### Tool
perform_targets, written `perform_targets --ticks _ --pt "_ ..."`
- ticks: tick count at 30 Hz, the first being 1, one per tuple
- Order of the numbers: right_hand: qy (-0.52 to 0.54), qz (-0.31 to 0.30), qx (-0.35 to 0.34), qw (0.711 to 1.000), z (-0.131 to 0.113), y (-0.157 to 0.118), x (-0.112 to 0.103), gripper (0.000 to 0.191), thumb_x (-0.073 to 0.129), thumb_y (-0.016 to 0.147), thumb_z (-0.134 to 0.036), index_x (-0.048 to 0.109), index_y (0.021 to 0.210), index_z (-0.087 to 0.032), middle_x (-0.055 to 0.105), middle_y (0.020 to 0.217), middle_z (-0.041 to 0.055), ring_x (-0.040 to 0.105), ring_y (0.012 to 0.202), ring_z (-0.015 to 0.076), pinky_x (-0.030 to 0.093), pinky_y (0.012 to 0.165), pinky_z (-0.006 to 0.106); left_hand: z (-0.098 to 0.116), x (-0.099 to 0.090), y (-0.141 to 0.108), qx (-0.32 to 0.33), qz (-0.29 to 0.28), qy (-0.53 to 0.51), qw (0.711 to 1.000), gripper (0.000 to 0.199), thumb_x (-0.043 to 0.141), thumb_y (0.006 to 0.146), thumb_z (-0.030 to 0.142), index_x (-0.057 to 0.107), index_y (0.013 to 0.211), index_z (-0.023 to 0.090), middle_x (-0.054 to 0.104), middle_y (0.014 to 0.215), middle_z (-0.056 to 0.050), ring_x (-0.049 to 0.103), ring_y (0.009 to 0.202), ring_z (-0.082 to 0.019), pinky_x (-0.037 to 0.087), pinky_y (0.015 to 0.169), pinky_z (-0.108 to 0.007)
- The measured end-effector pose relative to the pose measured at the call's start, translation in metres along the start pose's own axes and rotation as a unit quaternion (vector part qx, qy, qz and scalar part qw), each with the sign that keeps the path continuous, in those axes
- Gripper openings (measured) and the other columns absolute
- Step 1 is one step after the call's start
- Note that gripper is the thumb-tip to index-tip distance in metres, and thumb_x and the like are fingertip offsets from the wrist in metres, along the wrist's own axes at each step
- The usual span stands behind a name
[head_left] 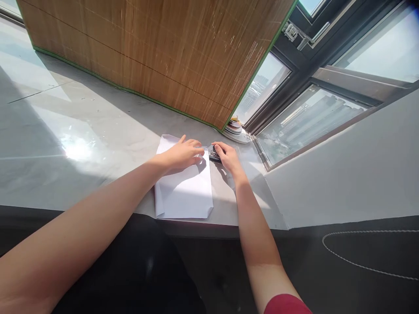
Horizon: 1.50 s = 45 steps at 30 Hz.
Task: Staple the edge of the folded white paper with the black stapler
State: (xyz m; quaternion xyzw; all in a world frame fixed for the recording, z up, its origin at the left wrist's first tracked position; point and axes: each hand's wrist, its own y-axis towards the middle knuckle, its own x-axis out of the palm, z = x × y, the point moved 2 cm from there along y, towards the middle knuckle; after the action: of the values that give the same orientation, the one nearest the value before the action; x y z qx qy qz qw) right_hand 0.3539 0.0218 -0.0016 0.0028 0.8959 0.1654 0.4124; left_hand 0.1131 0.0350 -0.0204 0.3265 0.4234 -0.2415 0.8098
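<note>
In the head view, the white paper (185,198) is laid at the front of the worktop (124,152), pressed lightly by the left hand (183,155), its grip open, while a black stapler-like tool (214,158) is gripped by the right hand (229,158) right at the paper's edge. The layers could be skewed or creased if the tool is pushed inward against so light a hold.

Open countertop (124,131) to the left, bamboo screen (157,56) blocking beyond.
</note>
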Motion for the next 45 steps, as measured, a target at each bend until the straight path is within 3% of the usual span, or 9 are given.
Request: perform_targets --ticks 3,7,13,25,37,45 --pt "0.002 0.002 -0.006 1.000 0.000 0.001 0.002 0.051 0.049 0.107 -0.065 0.079 0.119 -0.025 0.078 0.117 0.0103 0.069 0.111 0.0297 0.052 0.106 0.044 0.002 0.012 0.001 0.040 -0.032 -0.044 0.998 0.027 0.066 0.103 0.041 0.079 0.126 0.038 0.067 0.148 -0.005 0.051 0.150 -0.033 0.012 0.135 -0.064" --pt "-0.012 0.001 -0.012 1.000 -0.001 0.001 0.002 0.052 0.049 0.107 -0.064 0.080 0.121 -0.025 0.079 0.116 0.0104 0.068 0.112 0.0312 0.052 0.106 0.046 -0.001 0.022 0.004 0.041 -0.059 -0.037 0.997 0.037 0.065 0.104 0.043 0.075 0.139 0.042 0.064 0.153 -0.008 0.045 0.156 -0.037 0.007 0.133 -0.070" --pt "-0.043 -0.007 -0.022 0.999 -0.001 0.004 0.005 0.047 0.050 0.108 -0.060 0.081 0.122 -0.028 0.079 0.122 0.0090 0.066 0.121 0.0320 0.049 0.110 0.047 -0.003 0.024 0.005 0.002 -0.035 -0.062 0.997 0.038 0.075 0.097 0.049 0.079 0.134 0.042 0.066 0.149 -0.008 0.050 0.150 -0.039 0.009 0.132 -0.072" --pt "-0.096 0.002 -0.016 0.995 -0.008 0.000 0.010 0.039 0.050 0.108 -0.051 0.082 0.119 -0.032 0.080 0.118 0.0060 0.065 0.121 0.0333 0.042 0.117 0.056 0.000 0.021 0.000 0.075 -0.069 0.069 0.992 0.046 0.039 0.114 0.048 0.067 0.151 0.045 0.061 0.157 -0.011 0.052 0.146 -0.037 0.012 0.127 -0.081" --pt "-0.108 0.000 -0.015 0.994 -0.008 0.002 0.011 0.039 0.051 0.108 -0.050 0.083 0.117 -0.030 0.080 0.116 0.0079 0.065 0.118 0.0330 0.042 0.116 0.057 -0.001 0.022 0.001 0.077 -0.086 0.071 0.991 0.048 0.038 0.115 0.049 0.065 0.154 0.044 0.059 0.160 -0.012 0.047 0.151 -0.042 0.011 0.125 -0.084" --pt "-0.125 0.000 -0.012 0.992 -0.010 0.002 0.012 0.038 0.051 0.108 -0.049 0.083 0.117 -0.031 0.080 0.118 0.0075 0.065 0.121 0.0323 0.041 0.116 0.055 0.000 0.021 0.000 0.072 -0.078 0.063 0.992 0.047 0.040 0.114 0.050 0.066 0.153 0.045 0.062 0.158 -0.010 0.050 0.149 -0.039 0.008 0.127 -0.081"
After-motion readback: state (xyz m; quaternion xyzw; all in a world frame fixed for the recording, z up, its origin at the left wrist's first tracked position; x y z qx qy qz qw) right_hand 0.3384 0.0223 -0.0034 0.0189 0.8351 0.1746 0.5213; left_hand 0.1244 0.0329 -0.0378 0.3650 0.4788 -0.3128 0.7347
